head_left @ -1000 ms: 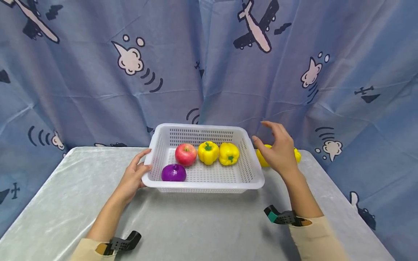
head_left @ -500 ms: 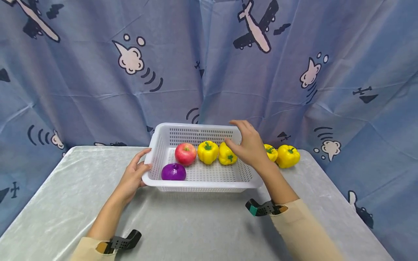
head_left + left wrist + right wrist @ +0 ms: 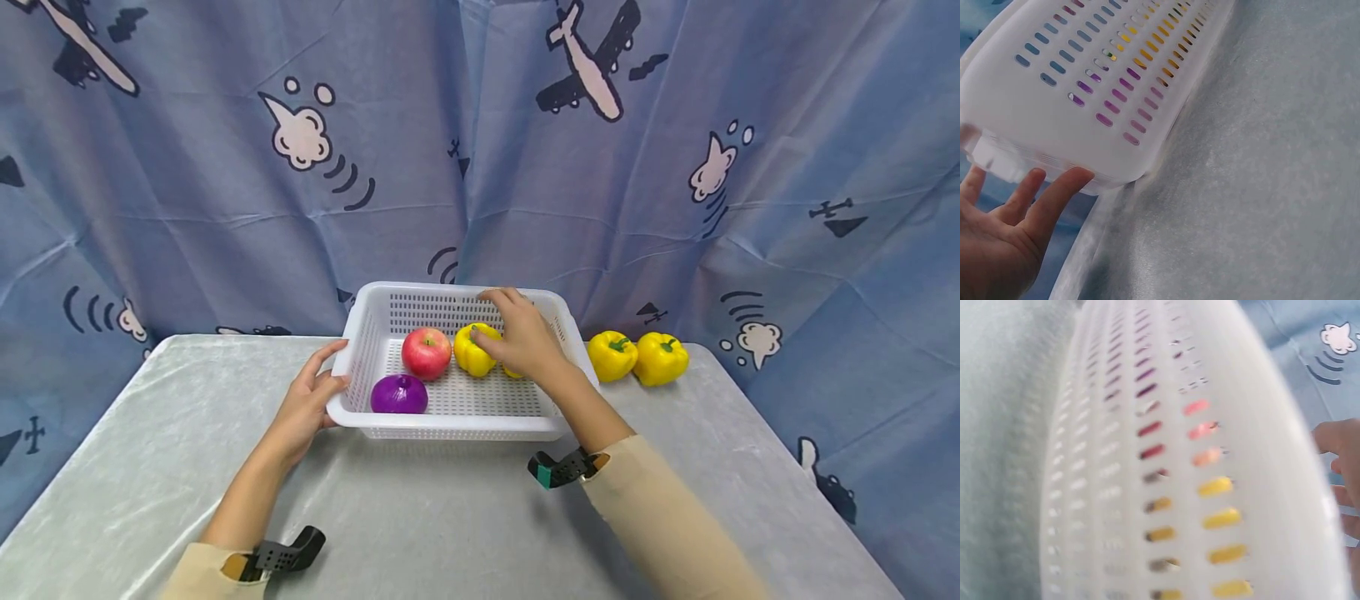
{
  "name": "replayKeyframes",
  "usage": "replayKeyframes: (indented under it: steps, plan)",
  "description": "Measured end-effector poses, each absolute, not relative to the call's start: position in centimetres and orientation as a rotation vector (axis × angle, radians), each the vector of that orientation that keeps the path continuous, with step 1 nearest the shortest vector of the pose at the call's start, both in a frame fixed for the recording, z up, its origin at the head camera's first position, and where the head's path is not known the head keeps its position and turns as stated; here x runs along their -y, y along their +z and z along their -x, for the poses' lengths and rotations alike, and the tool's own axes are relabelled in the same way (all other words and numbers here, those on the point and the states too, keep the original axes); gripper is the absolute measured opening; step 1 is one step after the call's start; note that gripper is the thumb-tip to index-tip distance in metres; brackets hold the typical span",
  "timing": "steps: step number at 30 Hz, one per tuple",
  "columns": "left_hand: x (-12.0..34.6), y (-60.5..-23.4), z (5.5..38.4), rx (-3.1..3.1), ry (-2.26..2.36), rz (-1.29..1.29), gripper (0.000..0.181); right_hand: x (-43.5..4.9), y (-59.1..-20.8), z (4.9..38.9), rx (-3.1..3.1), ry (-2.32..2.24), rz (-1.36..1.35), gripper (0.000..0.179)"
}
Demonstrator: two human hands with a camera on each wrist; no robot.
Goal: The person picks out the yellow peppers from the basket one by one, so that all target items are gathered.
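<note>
A white slotted plastic basket (image 3: 457, 422) sits in the middle of the table. My left hand (image 3: 302, 402) holds its left end, fingers at the rim; in the left wrist view, fingertips (image 3: 1075, 178) touch that rim. Inside lie a red apple (image 3: 426, 354), a purple onion (image 3: 399, 395) and a yellow bell pepper (image 3: 471, 357). A second yellow pepper (image 3: 512, 372) is mostly hidden beneath my right hand (image 3: 525, 337). That hand is over the basket with its fingers spread and nothing gripped, its thumb overlapping the first pepper in the head view.
Two more yellow bell peppers, one (image 3: 612, 357) near the basket and another (image 3: 662, 359) beside it, sit at the table's back right. A pale cloth covers the table (image 3: 420, 517). A blue printed curtain (image 3: 375, 167) hangs right behind it.
My right hand has moved left, from in front of the peppers outside to above those in the basket, uncovering the outer pair. The left hand and basket have stayed put.
</note>
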State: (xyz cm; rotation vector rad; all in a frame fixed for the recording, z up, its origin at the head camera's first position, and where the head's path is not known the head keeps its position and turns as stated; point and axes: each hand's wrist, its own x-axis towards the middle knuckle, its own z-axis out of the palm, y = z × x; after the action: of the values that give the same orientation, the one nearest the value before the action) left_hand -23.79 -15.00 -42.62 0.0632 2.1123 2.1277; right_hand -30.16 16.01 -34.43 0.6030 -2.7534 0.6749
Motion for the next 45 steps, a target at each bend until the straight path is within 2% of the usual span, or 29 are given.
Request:
replayKeyframes:
  steps: [15, 37, 45]
  plan:
    - [15.0, -42.7, 23.9, -2.093, 2.148, -0.075, 0.062, -15.1, -37.1, 31.3, 2.807, 0.777, -0.583, 0.055]
    - [15.0, -42.4, 23.8, -2.114, 2.120, -0.069, 0.061, -14.9, -38.1, 32.1, 3.020, 0.626, -0.475, 0.066]
    - [15.0, -42.3, 23.7, -2.118, 2.117, -0.072, 0.060, -14.8, -38.1, 32.2, 3.047, 0.585, -0.455, 0.062]
